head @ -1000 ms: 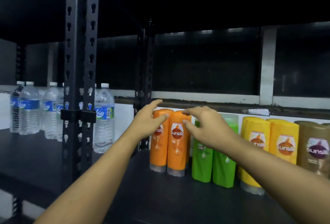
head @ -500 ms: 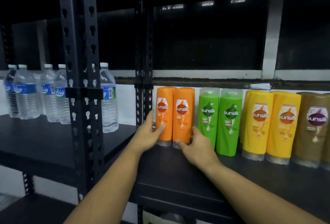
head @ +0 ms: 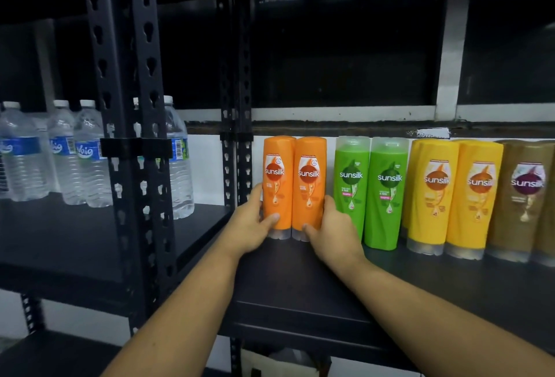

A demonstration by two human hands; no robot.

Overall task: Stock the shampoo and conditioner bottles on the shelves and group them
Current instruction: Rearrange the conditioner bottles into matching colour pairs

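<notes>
left hand [head: 250, 228]: fingers curled round left orange bottle [head: 277, 178], thumb on its front | right hand [head: 333, 232]: grips right orange bottle [head: 309, 181] near base | both bottles upright, touching, on black shelf [head: 300, 286]; green bottles [head: 351, 184] just beside, right

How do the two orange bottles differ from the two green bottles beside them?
The orange bottles are gripped low down between the left hand and right hand; the green bottles are not gripped. The orange bottles have their clear part at the bottom, the green bottles at the top. Both pairs stand upright on one shelf, Sunsilk labels facing forward.
</notes>
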